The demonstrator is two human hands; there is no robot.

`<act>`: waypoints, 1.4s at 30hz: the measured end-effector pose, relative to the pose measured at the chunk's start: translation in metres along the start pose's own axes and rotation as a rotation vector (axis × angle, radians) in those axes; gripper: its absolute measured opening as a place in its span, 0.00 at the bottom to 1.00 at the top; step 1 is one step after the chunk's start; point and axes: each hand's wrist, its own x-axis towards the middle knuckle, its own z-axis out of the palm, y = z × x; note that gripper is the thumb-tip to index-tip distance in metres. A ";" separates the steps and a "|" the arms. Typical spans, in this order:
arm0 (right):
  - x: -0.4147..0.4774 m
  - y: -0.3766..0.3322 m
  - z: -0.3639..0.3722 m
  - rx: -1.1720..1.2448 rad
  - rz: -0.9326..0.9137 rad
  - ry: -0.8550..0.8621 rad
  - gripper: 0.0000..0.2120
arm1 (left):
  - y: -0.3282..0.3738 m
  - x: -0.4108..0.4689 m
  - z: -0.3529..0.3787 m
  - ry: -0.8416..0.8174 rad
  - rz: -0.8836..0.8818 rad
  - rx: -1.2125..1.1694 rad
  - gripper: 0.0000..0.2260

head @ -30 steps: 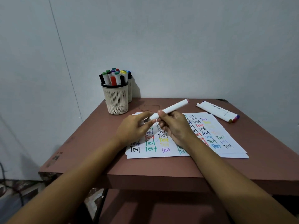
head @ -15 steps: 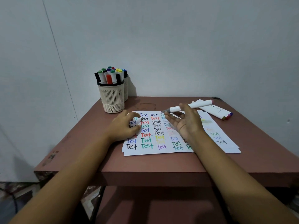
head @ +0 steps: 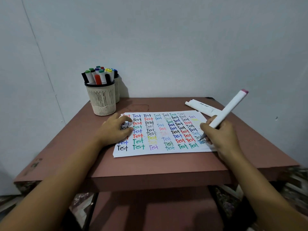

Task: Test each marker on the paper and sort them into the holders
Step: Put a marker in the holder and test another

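Head view: right hand (head: 221, 135), fingers curled tight round white marker (head: 228, 109), its tip touching paper (head: 160, 150) near the right edge. Left hand (head: 115, 130), fingers bent, rested on the paper's left edge; whether it enclosed anything could not be told. Mesh holder (head: 103, 100) of markers stood far left.

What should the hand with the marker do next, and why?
Probably drag the tip a little way across the paper to write a test mark. The right hand grips the white marker tilted, with its tip down at the paper's right side beside the written words. The left hand rests on the paper's left side, which should steady it.
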 end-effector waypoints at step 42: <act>-0.006 0.013 -0.014 -0.090 0.042 0.030 0.08 | 0.000 0.002 0.004 -0.006 0.029 0.046 0.13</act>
